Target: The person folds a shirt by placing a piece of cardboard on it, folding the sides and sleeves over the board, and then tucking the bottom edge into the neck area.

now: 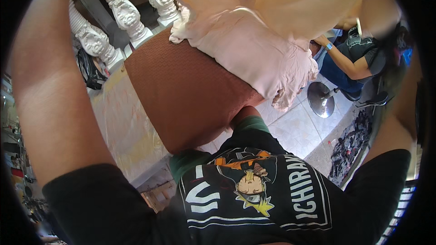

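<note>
Both my arms are raised: my left forearm runs up the left side and my right arm bends up at the right rim. Neither hand can be made out; the left passes beyond the top edge. A large peach cloth (295,0) spreads across the top, held up close to the camera. At its right end is a blurred tan patch; whether it is cloth or skin I cannot tell. Below it, a pale pink cloth (245,47) lies bunched and draped over the far side of a red-brown textured surface (186,90), right in front of my body.
White ornate pedestals (125,11) stand at the upper left near a black bag (91,68). A plastic-covered table (125,118) adjoins the red-brown surface. At right, another person (354,59) sits near a round metal base (321,100); dark fabric scraps (352,145) lie on the tiled floor.
</note>
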{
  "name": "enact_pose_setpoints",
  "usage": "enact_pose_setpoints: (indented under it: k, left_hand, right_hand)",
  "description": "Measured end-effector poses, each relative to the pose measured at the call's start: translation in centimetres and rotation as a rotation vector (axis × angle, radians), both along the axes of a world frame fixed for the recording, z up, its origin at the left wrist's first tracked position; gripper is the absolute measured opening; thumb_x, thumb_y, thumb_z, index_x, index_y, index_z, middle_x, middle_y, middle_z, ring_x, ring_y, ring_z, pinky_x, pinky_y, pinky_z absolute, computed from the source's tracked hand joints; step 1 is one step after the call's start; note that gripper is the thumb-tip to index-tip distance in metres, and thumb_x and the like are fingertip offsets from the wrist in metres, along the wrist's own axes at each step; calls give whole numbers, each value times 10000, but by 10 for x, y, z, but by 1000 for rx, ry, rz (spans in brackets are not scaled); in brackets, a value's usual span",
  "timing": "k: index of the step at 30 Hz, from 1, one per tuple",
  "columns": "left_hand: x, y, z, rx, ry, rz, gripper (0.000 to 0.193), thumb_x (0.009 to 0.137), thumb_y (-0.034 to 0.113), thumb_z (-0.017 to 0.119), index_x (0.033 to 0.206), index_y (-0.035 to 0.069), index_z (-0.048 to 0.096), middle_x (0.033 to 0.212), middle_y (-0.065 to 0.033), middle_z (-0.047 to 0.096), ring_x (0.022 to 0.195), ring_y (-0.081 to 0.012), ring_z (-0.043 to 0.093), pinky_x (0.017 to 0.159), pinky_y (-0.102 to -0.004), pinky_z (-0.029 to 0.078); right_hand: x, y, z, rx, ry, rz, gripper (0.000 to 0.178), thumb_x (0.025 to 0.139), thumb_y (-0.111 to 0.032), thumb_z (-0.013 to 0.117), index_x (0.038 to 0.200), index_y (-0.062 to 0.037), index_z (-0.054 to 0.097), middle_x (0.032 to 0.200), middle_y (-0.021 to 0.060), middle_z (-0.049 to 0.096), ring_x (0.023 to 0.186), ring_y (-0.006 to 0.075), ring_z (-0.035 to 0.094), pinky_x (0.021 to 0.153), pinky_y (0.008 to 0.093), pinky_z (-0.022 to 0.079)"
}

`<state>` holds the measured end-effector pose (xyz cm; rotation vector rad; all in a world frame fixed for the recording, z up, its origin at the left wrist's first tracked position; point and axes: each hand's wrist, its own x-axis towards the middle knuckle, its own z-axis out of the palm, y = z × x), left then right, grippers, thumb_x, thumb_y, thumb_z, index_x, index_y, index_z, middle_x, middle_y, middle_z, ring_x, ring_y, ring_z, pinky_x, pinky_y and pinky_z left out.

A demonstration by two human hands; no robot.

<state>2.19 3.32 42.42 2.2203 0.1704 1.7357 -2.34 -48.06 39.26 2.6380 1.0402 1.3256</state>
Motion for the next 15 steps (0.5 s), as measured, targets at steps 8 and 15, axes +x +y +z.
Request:
enact_pose_setpoints:
  k: [8, 15]
  left_hand:
    - [26, 116, -125, -510, 56, -111, 289, 844, 353, 662, 1029, 134, 690, 753, 22, 585, 599, -67, 459, 523, -216, 368]
    - [25, 158, -317, -1135, 215, -325, 166, 897, 153, 594, 1028, 63, 643, 848, -39, 649, 690, -137, 600, 574, -255, 482]
  right_hand:
    - [-82, 109, -129, 111, 329, 481, 134, 828, -146, 667, 848, -38, 591, 681, 103, 601, 568, 250, 615, 502, 326, 473]
    - [-111, 198, -281, 236, 1069, 600, 163, 881, -227, 574, 865, -71, 531, 692, 132, 621, 615, 336, 612, 537, 418, 476]
